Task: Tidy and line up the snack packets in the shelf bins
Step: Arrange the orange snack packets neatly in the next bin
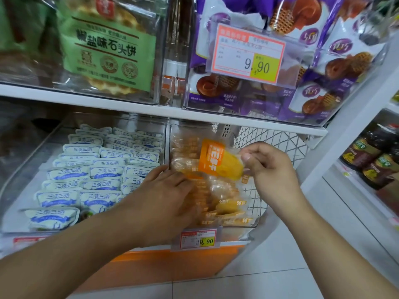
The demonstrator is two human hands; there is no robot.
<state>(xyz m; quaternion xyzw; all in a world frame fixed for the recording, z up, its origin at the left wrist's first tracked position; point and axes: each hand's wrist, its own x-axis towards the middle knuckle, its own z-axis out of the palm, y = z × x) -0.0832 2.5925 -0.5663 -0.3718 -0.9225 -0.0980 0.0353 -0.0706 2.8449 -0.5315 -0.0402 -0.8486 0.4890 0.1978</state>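
Note:
An orange snack packet (217, 158) with a yellow dried-fruit slice showing through it hangs above the right clear bin (254, 221). My right hand (267, 169) pinches its right edge between thumb and fingers. The bin below holds several more orange packets (224, 203), lying loosely. My left hand (170, 190) lies flat on those packets near the bin's left wall, fingers straight. The left clear bin (23, 169) holds several white-and-blue packets (97, 171) lined up in rows.
A price tag reading 29.90 (198, 239) hangs on the shelf front. The shelf above carries bins of green wafer packs (108, 44) and purple packets (269, 89) with a 9.90 tag. A white wire basket (278, 141) lies behind the right bin. Dark bottles (375, 156) stand at right.

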